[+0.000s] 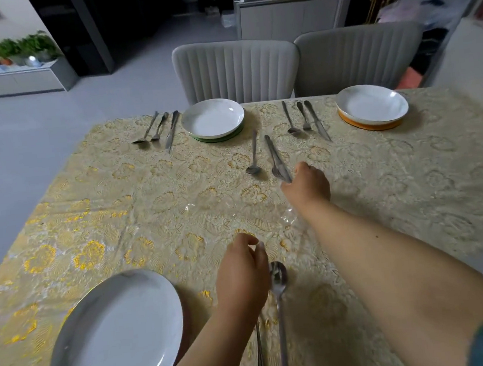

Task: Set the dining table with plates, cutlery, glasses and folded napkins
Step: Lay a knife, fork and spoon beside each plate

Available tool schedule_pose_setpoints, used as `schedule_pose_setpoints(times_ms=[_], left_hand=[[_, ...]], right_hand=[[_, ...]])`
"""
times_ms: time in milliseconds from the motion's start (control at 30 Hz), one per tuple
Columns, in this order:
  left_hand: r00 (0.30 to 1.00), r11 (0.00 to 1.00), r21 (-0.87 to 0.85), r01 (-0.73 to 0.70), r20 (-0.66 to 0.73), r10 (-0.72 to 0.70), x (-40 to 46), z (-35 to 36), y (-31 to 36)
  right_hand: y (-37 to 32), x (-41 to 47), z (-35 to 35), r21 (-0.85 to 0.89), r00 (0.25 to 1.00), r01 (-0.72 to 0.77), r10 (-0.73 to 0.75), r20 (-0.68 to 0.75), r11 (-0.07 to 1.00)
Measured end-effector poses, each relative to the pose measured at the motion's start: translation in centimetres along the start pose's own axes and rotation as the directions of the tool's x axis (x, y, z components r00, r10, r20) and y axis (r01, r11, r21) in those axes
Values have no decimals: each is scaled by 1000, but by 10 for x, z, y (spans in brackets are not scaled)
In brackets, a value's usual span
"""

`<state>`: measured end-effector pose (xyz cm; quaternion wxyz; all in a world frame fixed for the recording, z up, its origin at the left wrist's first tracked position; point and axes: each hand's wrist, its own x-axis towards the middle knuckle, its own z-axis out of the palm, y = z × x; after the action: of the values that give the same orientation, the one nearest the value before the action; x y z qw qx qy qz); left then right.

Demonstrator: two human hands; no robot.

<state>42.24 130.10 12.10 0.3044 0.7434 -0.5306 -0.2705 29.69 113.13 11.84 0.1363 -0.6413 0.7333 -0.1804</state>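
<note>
My right hand reaches across the middle of the table and pinches the near end of a knife and fork lying side by side. A loose spoon lies just left of them. My left hand hovers near the front edge with loosely curled fingers, nothing visible between them. A long spoon lies right beside it, and another utensil handle runs out from under my wrist. A white plate sits at the near left. Two far settings have white plates, each with three pieces of cutlery.
Faint clear glass shapes show on the gold floral tablecloth under my right forearm. Two grey chairs stand behind the far edge. The far plates rest on a green mat and an orange mat.
</note>
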Motion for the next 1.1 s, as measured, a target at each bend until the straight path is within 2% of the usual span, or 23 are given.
schedule_pose_setpoints(times_ms=[67,133,267,367,567,700,767,833,900,1100], left_hand=[[1000,1000,-11,-13,-7,13,4,1,1],[1000,999,-46,-11,-8,11,6,3,1],[1000,996,-91,12,-5,-13,5,7,-1],[1000,995,-98,23,-11,-24,5,8,0],[998,988,-148,49,-25,-54,3,9,8],[991,955,-270,122,-11,-130,2,6,16],[973,871,-437,223,37,-230,5,4,19],[937,701,-630,334,139,-322,10,2,20],[908,517,-760,394,235,-347,16,-1,20],[834,229,-838,495,384,-397,34,-7,16]], right_hand=[[3,12,13,-74,992,-12,21,125,997],[5,19,22,-119,983,-24,45,178,993],[10,27,30,-167,997,-4,18,82,986],[12,27,32,-152,998,13,-4,61,988],[18,27,18,137,984,-162,170,-46,977],[24,21,-6,329,975,-147,193,-113,933],[31,13,-16,399,975,-119,183,-127,909],[38,3,-26,507,980,-108,177,-90,855],[46,-12,-37,613,983,-118,179,-39,782],[67,-52,-50,840,976,-208,165,143,502]])
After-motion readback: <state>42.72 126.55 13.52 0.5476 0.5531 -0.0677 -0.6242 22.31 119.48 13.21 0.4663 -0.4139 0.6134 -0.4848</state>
